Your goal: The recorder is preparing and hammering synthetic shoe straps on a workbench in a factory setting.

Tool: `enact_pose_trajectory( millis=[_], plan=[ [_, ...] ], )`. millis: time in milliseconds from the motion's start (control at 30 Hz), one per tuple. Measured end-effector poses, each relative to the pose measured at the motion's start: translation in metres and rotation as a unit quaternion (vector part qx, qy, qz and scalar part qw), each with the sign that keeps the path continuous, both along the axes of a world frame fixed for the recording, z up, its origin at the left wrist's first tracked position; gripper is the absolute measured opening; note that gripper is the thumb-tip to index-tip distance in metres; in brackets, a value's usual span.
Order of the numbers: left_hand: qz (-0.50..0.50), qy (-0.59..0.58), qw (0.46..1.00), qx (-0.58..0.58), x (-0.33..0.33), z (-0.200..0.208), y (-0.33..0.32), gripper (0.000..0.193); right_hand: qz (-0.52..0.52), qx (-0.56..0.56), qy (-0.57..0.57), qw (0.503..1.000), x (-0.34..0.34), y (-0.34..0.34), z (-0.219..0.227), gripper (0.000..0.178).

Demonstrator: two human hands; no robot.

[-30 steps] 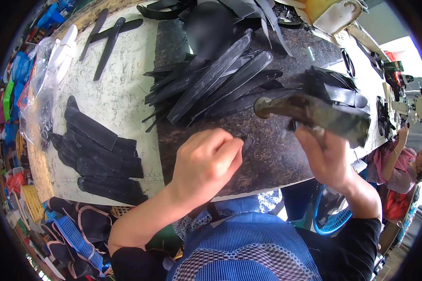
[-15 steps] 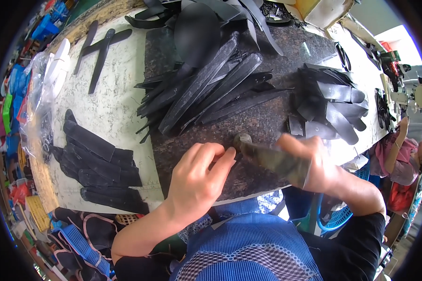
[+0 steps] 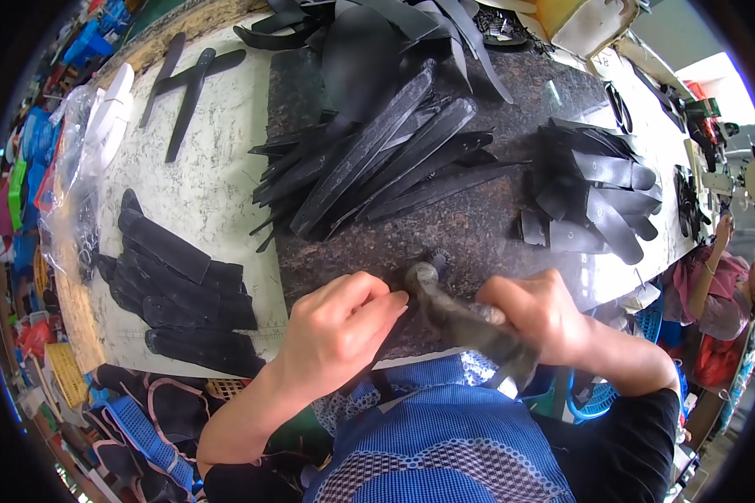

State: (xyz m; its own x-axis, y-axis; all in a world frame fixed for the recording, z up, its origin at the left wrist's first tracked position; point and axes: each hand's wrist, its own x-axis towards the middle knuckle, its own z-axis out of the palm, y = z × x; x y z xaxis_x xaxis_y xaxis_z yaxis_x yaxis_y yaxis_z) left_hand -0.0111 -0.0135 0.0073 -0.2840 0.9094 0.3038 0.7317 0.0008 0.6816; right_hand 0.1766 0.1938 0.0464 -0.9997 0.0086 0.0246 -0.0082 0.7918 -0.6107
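Observation:
My right hand point(image 3: 538, 317) grips a hammer point(image 3: 470, 323), slightly blurred by motion. Its round face point(image 3: 423, 273) is down near the dark stone slab point(image 3: 486, 226), just right of my left fingertips. My left hand point(image 3: 340, 327) is closed in a pinch at the slab's near edge. What it pinches blends into the dark stone, so I cannot make it out. Beside the hammer face shows a small black piece with a ragged end point(image 3: 439, 258). Farther back on the slab lies a loose heap of long black strips point(image 3: 377, 159).
Stacked black pieces lie on the white tabletop point(image 3: 235, 101) at left point(image 3: 176, 272), and a bundle of shiny black pieces point(image 3: 600, 189) at right. Two crossed strips point(image 3: 191, 105) and white pieces point(image 3: 113, 109) are at the far left. Another person point(image 3: 713, 281) is at the right.
The hammer has swung nearer to me and to the left, its head now tilted toward my body. My left hand has drawn slightly nearer and left. The ragged black end now shows.

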Motion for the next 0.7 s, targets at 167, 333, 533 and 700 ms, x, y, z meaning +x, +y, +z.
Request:
enact_pose_trajectory(
  millis=[167,333,533,700],
  plan=[
    [0.011,0.056,0.997,0.056,0.000,-0.009,0.032,0.019,-0.274,-0.068,-0.036,0.959,-0.010,0.021,0.001,0.014],
    [-0.028,0.023,0.999,0.004,-0.007,0.005,0.039,0.025,-0.169,-0.030,0.033,0.985,0.004,0.014,-0.007,0.013],
    [-0.043,0.027,0.998,-0.030,0.005,0.008,0.022,0.043,-0.128,-0.056,0.061,0.988,0.004,0.016,-0.005,0.011],
    [0.002,0.047,0.999,-0.015,0.010,0.002,0.012,0.037,-0.179,-0.089,0.026,0.979,-0.007,0.016,-0.006,0.019]
  ],
)
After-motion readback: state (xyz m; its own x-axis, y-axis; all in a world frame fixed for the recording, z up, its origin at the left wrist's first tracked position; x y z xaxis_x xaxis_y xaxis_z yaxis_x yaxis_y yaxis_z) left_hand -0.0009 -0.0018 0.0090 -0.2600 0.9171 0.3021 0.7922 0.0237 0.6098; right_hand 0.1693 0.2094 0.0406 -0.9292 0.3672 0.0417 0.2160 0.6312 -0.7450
